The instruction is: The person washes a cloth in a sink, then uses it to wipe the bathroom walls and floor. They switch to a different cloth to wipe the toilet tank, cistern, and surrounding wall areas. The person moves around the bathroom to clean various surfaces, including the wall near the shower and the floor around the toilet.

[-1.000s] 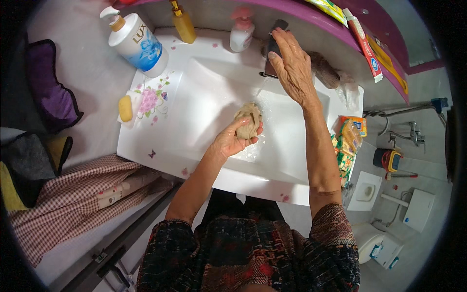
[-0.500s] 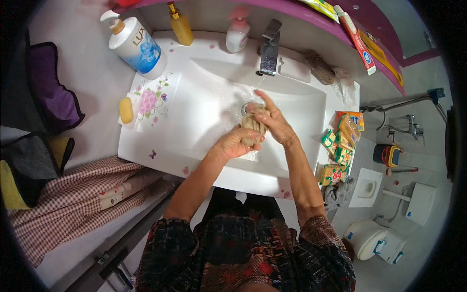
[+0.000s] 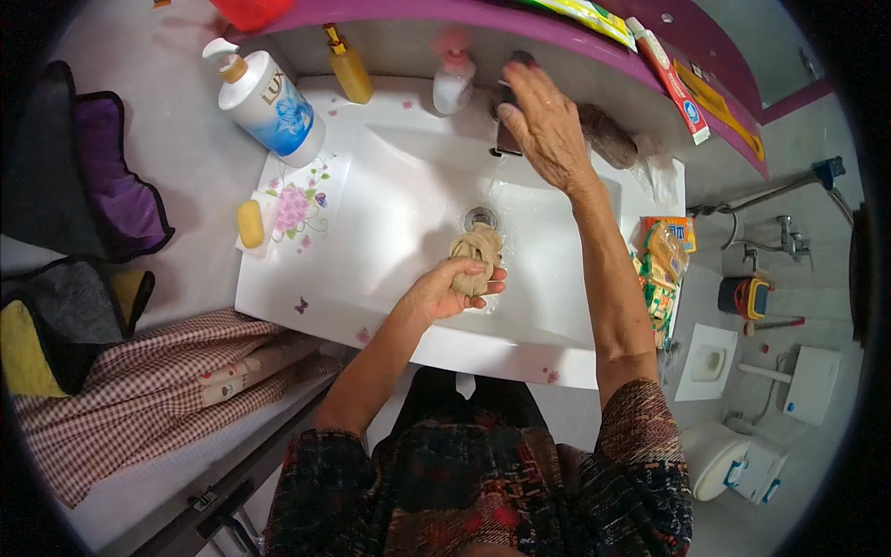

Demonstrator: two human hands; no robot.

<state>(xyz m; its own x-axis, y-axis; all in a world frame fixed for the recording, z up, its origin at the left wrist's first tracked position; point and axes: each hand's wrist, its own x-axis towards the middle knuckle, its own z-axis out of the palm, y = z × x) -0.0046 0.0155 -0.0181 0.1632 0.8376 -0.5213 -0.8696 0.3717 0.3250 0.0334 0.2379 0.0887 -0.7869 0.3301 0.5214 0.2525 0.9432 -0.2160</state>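
In the white washbasin [image 3: 390,213], my left hand [image 3: 434,291] grips a wet, bunched beige cloth [image 3: 476,258], fingers curled round its lower part. The cloth hangs just on the near side of the metal drain [image 3: 481,218]. My right hand [image 3: 549,130] is stretched out over the faucet [image 3: 508,141], its fingers extended along the top and hiding most of it. Whether the palm presses the lever is hard to make out. Some water shows below the spout and on the basin floor.
Along the back stand a pink-topped pump bottle [image 3: 453,85], a yellow bottle [image 3: 349,70] and a large white pump bottle [image 3: 269,107]. Yellow soap [image 3: 250,225] sits at left. Soap packets [image 3: 664,260] line the right edge, with a brown scrubber [image 3: 608,136] behind. A purple shelf [image 3: 390,13] overhangs.
My right hand has let go of the cloth and moved up and away to the faucet. The left hand keeps the cloth, now slightly lower in the basin.
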